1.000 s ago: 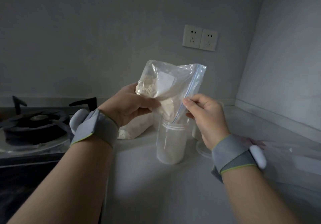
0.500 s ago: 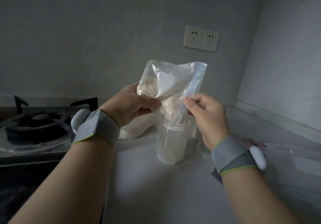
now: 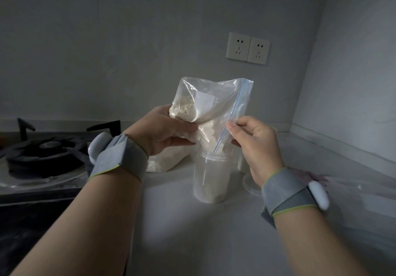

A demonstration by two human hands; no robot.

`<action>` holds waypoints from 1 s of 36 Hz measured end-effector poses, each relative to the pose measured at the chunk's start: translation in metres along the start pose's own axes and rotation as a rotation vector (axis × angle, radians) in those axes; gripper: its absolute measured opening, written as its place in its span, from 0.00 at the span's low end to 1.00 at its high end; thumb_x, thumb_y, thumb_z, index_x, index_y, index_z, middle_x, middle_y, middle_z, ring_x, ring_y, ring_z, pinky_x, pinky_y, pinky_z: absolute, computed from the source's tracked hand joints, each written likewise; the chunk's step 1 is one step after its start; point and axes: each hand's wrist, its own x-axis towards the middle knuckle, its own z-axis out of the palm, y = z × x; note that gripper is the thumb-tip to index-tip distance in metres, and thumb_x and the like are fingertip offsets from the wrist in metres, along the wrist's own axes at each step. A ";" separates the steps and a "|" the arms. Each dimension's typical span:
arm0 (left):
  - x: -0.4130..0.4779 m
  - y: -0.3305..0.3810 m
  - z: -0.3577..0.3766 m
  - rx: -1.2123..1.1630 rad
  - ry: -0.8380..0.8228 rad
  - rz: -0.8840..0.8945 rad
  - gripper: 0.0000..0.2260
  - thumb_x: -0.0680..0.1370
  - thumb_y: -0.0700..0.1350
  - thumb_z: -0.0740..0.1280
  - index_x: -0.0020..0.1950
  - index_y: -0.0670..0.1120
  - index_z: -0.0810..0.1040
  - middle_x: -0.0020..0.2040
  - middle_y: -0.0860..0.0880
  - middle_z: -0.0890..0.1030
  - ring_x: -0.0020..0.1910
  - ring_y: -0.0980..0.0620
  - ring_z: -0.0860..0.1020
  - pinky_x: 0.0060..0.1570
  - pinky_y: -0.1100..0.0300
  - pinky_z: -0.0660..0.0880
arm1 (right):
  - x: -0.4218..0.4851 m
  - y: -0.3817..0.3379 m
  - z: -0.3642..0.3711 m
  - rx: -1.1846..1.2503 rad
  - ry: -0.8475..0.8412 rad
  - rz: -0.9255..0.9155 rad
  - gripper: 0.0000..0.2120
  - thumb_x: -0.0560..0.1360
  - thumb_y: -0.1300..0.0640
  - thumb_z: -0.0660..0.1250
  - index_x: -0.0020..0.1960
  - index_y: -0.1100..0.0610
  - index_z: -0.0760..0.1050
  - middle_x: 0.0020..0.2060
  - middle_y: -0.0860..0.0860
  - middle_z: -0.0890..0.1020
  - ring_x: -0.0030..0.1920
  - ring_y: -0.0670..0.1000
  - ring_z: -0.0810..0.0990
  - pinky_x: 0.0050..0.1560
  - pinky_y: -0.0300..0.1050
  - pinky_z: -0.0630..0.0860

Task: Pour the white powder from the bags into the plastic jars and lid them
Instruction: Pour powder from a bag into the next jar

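A pale grey desk fills a dim corner between two plain walls, with a double wall socket on the back wall. A black gas stove sits at the desk's left end.

A clear jar stands upright near the middle of the desk, with white powder in its bottom. Above it a clear bag of powder is tilted, its lower corner dipping into the jar's mouth. The left grip is curled round the bag's bulging left side. The right grip pinches the blue zip edge between thumb and fingertips, just above the jar's rim.

A second bag of powder lies on the desk behind the left wrist. A round lid lies flat just right of the jar, partly hidden by the right wrist.
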 end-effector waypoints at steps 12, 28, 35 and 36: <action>-0.002 0.004 0.003 -0.020 0.005 0.055 0.15 0.70 0.23 0.64 0.47 0.42 0.77 0.43 0.45 0.82 0.40 0.49 0.82 0.39 0.56 0.82 | -0.001 -0.002 -0.001 -0.075 0.002 0.027 0.13 0.73 0.60 0.69 0.30 0.53 0.75 0.26 0.46 0.74 0.32 0.43 0.71 0.38 0.39 0.70; -0.005 0.006 0.003 -0.037 0.001 0.082 0.16 0.70 0.22 0.64 0.48 0.41 0.77 0.43 0.44 0.82 0.37 0.51 0.82 0.37 0.58 0.81 | -0.001 -0.002 -0.001 -0.085 -0.013 -0.006 0.12 0.72 0.61 0.69 0.31 0.54 0.76 0.27 0.49 0.75 0.31 0.42 0.70 0.35 0.33 0.69; -0.004 0.006 0.003 -0.036 0.011 0.082 0.15 0.72 0.24 0.64 0.50 0.41 0.76 0.45 0.44 0.81 0.40 0.49 0.81 0.38 0.57 0.82 | -0.001 -0.003 -0.001 -0.056 -0.017 -0.017 0.13 0.72 0.62 0.69 0.30 0.54 0.74 0.24 0.45 0.73 0.27 0.39 0.68 0.32 0.30 0.67; -0.004 0.006 0.004 -0.036 0.013 0.079 0.15 0.72 0.24 0.64 0.50 0.41 0.76 0.45 0.44 0.81 0.40 0.49 0.81 0.38 0.57 0.82 | -0.001 -0.002 -0.001 -0.050 -0.018 -0.017 0.13 0.72 0.62 0.69 0.30 0.54 0.74 0.24 0.44 0.73 0.27 0.39 0.68 0.32 0.30 0.67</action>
